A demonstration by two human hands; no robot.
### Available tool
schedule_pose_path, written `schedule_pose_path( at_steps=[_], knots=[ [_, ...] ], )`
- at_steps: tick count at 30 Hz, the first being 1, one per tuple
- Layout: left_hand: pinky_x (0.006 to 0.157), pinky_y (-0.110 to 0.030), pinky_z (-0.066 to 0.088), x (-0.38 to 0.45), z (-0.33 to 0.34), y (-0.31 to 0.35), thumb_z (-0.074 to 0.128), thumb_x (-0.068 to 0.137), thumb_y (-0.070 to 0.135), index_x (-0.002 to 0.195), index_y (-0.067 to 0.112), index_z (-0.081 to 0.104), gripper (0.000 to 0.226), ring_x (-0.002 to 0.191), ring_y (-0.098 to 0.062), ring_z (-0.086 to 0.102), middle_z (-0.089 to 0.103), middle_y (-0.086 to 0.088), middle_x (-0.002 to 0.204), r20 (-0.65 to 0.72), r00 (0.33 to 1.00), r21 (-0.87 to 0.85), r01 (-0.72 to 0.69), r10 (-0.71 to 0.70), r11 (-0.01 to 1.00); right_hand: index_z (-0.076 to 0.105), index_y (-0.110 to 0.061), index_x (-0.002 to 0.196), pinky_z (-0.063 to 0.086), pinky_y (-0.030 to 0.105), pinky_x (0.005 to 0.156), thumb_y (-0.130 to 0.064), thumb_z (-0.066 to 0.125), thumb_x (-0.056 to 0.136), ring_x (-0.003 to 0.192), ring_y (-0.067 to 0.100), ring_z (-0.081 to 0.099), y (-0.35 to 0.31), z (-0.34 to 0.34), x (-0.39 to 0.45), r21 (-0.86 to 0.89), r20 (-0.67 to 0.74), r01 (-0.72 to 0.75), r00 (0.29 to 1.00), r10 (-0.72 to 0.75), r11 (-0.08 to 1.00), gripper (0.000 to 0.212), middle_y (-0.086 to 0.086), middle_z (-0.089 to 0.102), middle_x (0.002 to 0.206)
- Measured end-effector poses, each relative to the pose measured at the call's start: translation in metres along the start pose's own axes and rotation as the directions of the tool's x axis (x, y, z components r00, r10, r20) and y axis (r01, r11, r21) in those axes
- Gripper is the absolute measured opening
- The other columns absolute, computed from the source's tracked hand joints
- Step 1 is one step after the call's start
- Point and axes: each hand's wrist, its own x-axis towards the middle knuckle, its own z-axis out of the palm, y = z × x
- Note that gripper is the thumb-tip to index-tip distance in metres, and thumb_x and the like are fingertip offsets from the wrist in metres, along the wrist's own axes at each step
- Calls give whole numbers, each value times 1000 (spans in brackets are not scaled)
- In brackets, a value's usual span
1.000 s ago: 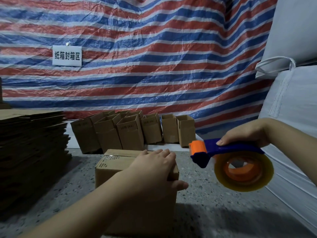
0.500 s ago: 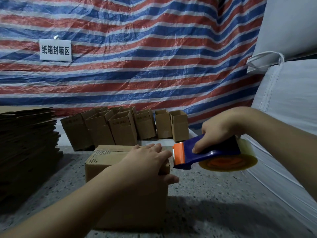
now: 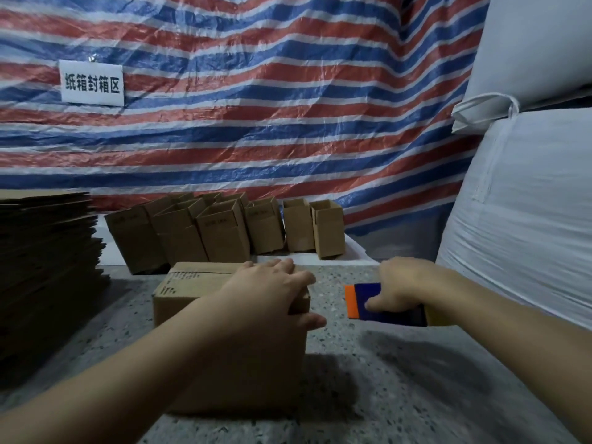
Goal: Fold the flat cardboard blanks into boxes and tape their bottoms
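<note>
Left hand (image 3: 272,290) lies flat on box (image 3: 198,283); right hand (image 3: 400,286) grips tape dispenser (image 3: 384,307) beside it. Hold box steady, bring dispenser sq. to seam w/ firm pressure.

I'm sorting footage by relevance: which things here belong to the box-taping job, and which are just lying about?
In the job:
box under the left hand
tape dispenser held by the right hand
stack of flat blanks
finished boxes

Just there:
striped tarp
wall sign
white sacks

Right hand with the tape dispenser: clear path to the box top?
Probably yes. The right hand holds the tape dispenser just right of the box; only the left hand covers its near top.
</note>
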Motion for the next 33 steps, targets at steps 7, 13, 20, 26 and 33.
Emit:
schedule_pose_path(
  at_steps=[7, 13, 20, 26, 33],
  knots=[
    [110, -46, 33, -1, 1, 2, 36, 85, 79, 144, 40, 31, 70, 135, -22, 40, 35, 1, 152, -3, 1000, 24, 12, -11, 1000, 57, -17, 88, 36, 30, 50, -65, 57, 89, 73, 16, 56, -18, 47, 14, 124, -223, -21, 974, 48, 992, 48, -3, 61, 85],
    [110, -48, 35, -2, 1, 3, 38, 86, 78, 141, 38, 35, 68, 132, -20, 41, 40, 2, 145, -36, 999, 18, 3, -2, 1000, 65, -18, 107, 44, 30, 70, -63, 53, 93, 96, 21, 65, -41, 84, 17, 167, -244, -10, 968, 51, 986, 49, 2, 68, 106],
    [106, -48, 39, -1, 2, 2, 40, 86, 77, 139, 36, 37, 67, 128, -21, 44, 44, 2, 139, -36, 999, 20, 0, 1, 1000, 53, -23, 89, 41, 29, 61, -59, 51, 96, 81, 17, 60, -49, 103, 11, 239, -261, -5, 963, 69, 971, 36, -4, 60, 89],
    [110, -48, 35, 1, 4, 0, 36, 85, 80, 148, 38, 24, 77, 135, -22, 39, 37, 1, 150, -27, 1000, 31, -1, 2, 1000, 62, -23, 97, 42, 41, 95, -80, 32, 91, 93, 18, 63, -54, 99, 11, 176, -165, -116, 976, 145, 978, 65, -2, 68, 99],
    [118, -40, 20, 2, 1, -1, 49, 79, 81, 154, 28, -18, 114, 147, -19, 24, 21, 1, 163, -23, 999, -72, 26, -27, 997, 32, -24, 155, 25, 47, 118, -74, 19, 95, 146, 21, 34, -70, 55, -11, 772, -284, 126, 945, 162, 623, 79, 2, 36, 160]
  ],
)
